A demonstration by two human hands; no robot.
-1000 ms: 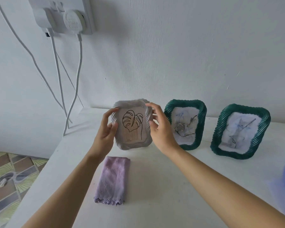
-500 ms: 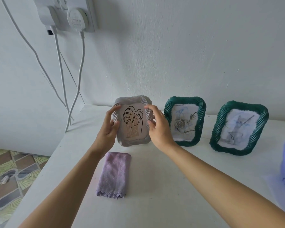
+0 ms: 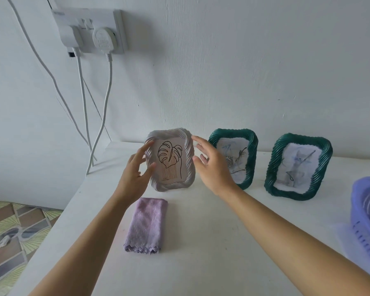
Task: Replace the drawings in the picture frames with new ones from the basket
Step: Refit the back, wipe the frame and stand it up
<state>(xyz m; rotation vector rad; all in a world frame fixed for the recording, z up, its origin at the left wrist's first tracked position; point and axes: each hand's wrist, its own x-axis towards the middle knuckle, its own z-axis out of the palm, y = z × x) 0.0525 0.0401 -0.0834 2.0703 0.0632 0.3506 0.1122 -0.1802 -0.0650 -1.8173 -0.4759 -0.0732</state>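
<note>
Flanking the white picture frame (image 3: 170,159) standing on the table (image 3: 201,242), the left hand (image 3: 135,174) and right hand (image 3: 212,167) spread straight fingers, gripping nothing; half a second ago both clasped it.

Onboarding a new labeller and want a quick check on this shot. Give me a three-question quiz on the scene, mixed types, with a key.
1. True or false: the middle frame and the right-hand frame are both green.
2. Multiple choice: what lies on the table in front of the white frame? A) a folded purple cloth B) scissors C) a pen
3. Short answer: are the left hand and right hand open or closed?

Key
1. True.
2. A.
3. Open: fingers straight, one hand at each side of the white frame.
</note>
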